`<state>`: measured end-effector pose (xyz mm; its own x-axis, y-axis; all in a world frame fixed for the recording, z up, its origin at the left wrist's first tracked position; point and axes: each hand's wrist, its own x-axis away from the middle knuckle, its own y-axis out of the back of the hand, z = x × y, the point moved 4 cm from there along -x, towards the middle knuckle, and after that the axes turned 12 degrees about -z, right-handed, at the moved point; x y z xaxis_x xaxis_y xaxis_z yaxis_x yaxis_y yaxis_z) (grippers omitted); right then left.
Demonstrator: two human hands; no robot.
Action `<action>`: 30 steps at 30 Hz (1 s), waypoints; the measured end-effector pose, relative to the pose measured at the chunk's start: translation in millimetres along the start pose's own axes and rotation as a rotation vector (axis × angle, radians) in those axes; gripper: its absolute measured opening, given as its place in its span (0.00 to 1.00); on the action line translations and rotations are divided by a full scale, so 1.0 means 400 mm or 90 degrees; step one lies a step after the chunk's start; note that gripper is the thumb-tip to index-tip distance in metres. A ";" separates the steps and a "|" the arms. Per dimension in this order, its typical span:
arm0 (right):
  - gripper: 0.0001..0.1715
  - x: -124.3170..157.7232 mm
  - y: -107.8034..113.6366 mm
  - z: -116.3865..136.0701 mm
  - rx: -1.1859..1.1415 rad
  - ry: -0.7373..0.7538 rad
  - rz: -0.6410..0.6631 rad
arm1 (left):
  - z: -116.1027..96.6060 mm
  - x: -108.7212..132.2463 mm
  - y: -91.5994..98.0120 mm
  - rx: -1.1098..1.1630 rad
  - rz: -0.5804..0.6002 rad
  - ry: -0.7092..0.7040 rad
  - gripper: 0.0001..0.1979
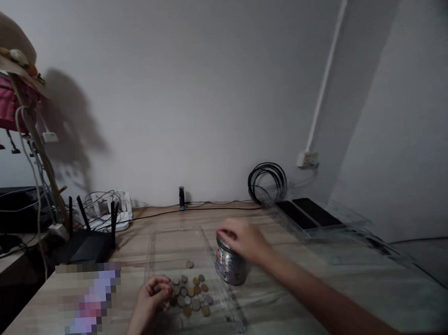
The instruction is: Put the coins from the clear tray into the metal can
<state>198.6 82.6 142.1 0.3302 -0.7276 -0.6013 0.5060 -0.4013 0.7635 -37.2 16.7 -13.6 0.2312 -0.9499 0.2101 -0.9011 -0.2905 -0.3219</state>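
Silver and gold-coloured coins lie scattered on a clear plastic tray on the wooden table. My left hand is at the left edge of the coins, its fingers curled in and the thumb against them. What it holds, if anything, is hidden. Just right of the tray's coins stands an upright metal can with printed sides. Over its mouth is my right hand, slightly blurred, fingers pinched together and pointing down at the rim. Anything between those fingertips cannot be made out.
A black router with antennas and a white device with cables stand at the back left. A pixelated flat item lies front left. Near the wall are a small dark bottle, coiled black cable and clear case with black panels.
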 end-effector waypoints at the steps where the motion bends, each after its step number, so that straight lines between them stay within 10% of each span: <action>1: 0.14 0.028 -0.020 0.055 -0.040 0.015 0.020 | 0.000 -0.001 0.000 0.006 0.001 -0.005 0.21; 6: 0.16 0.129 -0.173 0.265 -0.176 0.084 0.130 | -0.009 0.004 -0.006 0.079 0.044 -0.043 0.20; 12: 0.12 0.152 -0.228 0.303 -0.249 0.073 0.143 | -0.014 0.021 -0.010 0.121 0.084 -0.026 0.17; 16: 0.15 0.116 -0.149 0.229 -0.230 0.050 0.060 | -0.015 0.027 -0.008 0.057 0.075 -0.032 0.21; 20: 0.11 0.004 -0.017 0.023 -0.008 -0.062 -0.095 | -0.024 0.036 -0.009 -0.020 0.081 -0.047 0.21; 24: 0.10 -0.061 0.005 -0.132 0.098 -0.041 0.068 | -0.024 0.042 -0.017 -0.088 0.092 -0.067 0.20; 27: 0.10 -0.056 -0.005 -0.149 0.096 -0.049 0.143 | -0.019 0.040 -0.018 -0.113 0.074 -0.098 0.18; 30: 0.13 -0.032 -0.003 -0.075 0.035 -0.002 0.046 | -0.039 0.039 -0.017 -0.170 0.063 -0.188 0.12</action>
<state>217.6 109.0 141.8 0.3616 -0.7581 -0.5428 0.4361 -0.3770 0.8171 -33.0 5.6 6.3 0.1990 -0.9752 -0.0968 -0.9788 -0.1929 -0.0688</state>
